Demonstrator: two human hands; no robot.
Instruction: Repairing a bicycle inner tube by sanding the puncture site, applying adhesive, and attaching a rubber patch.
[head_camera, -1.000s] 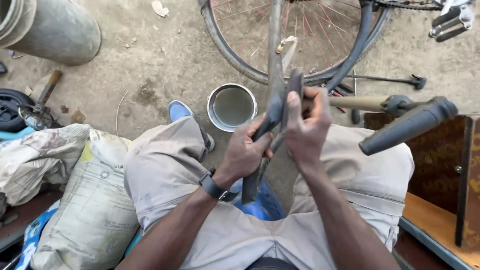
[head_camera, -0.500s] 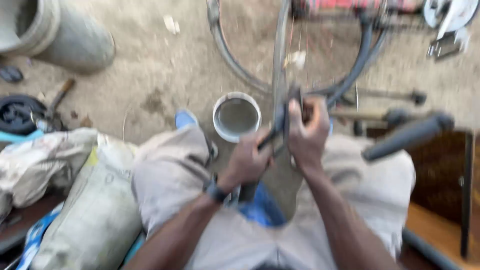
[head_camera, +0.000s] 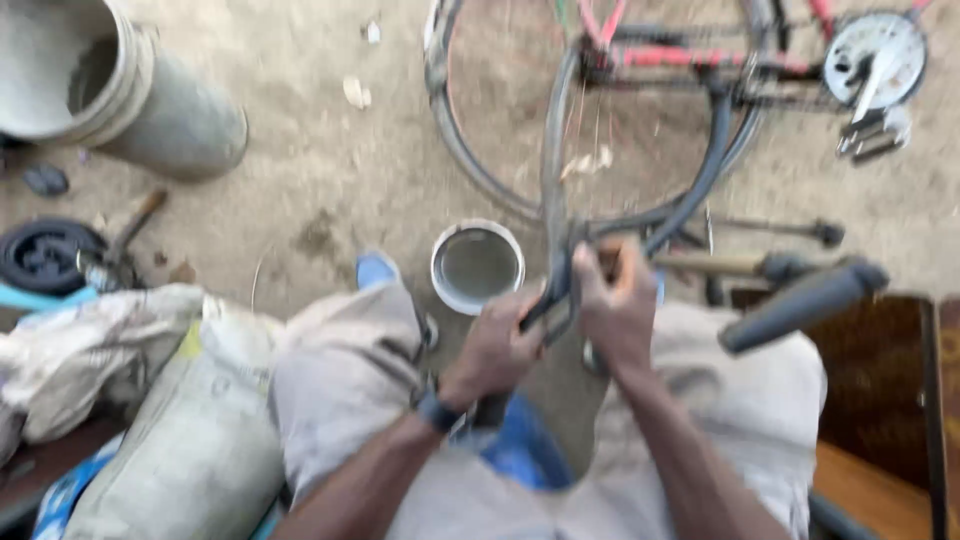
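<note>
Head view, blurred by motion. Item: dark rubber inner tube (head_camera: 552, 200), a narrow loop rising from the hands toward the bicycle wheel (head_camera: 470, 170) at the far side of the dirt floor; its lower end is gathered between both hands above the gap between the knees.

Left hand (head_camera: 497, 345): closed around the tube's lower end together with a dark, slender tool-like piece; what that piece is cannot be told. Wrist bent slightly inward, a dark watch (head_camera: 438, 410) on it, forearm coming up from lower centre.

Right hand (head_camera: 617, 305): clenched on the tube just beside the left, knuckles up, thumb side toward the wheel; forearm angled in from lower right.

Step in hand, by judgement: working the tube between both fists, probably stretching or inspecting a section. Shifting to another section would call for loosening one fist while the other holds.

Surroundings: small round tin (head_camera: 477, 266) with liquid on the floor just beyond the hands; grey bucket (head_camera: 120, 90) at far left corner; sacks (head_camera: 150, 400) near left; dark handlebar grip (head_camera: 805, 303) at right.
</note>
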